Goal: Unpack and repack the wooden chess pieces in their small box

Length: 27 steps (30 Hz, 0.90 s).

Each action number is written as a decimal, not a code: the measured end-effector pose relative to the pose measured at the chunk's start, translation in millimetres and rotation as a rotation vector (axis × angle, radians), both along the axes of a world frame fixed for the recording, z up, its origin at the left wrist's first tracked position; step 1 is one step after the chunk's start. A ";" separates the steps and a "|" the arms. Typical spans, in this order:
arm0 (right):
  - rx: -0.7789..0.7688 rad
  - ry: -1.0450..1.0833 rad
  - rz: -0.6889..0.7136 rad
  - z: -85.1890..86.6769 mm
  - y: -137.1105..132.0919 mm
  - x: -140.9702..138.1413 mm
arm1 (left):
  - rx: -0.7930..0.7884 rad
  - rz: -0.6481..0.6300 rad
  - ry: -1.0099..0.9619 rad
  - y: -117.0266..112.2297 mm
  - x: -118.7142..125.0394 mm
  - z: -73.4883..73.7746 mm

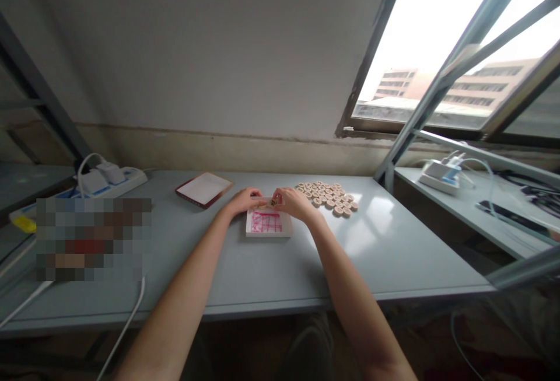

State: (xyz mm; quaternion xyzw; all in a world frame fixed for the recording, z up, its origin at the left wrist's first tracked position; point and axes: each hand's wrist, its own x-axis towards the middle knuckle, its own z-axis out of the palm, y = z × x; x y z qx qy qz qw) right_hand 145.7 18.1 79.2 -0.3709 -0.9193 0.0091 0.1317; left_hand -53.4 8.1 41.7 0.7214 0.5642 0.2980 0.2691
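Observation:
A small white tray with a pink grid (268,223) lies on the grey table (271,276). My left hand (245,199) rests at the tray's far left corner, fingers curled against its edge. My right hand (294,202) is at the tray's far right corner and pinches a small round wooden piece (273,201) between thumb and finger, just above the tray's far edge. A pile of several round wooden pieces (327,196) lies right of my right hand.
A red-rimmed lid with a white inside (203,188) lies left of the tray. A white power strip with plugs (109,179) sits at the far left. Another power strip with cables (441,175) is on the neighbouring table at right, under an open window.

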 end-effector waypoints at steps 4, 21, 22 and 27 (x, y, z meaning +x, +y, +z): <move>-0.016 0.002 0.021 -1.0 -2.7 -3.4 | 0.022 -0.009 0.005 -0.6 -0.1 -0.2; 0.094 0.089 -0.370 -13.3 34.3 63.3 | 0.082 0.358 0.286 -12.6 36.2 17.4; 0.102 0.080 -0.373 -16.9 35.3 62.3 | 0.050 0.319 0.264 -12.3 37.1 17.2; 0.109 0.103 -0.377 -17.0 35.3 56.4 | 0.021 0.216 0.206 -11.3 36.7 13.6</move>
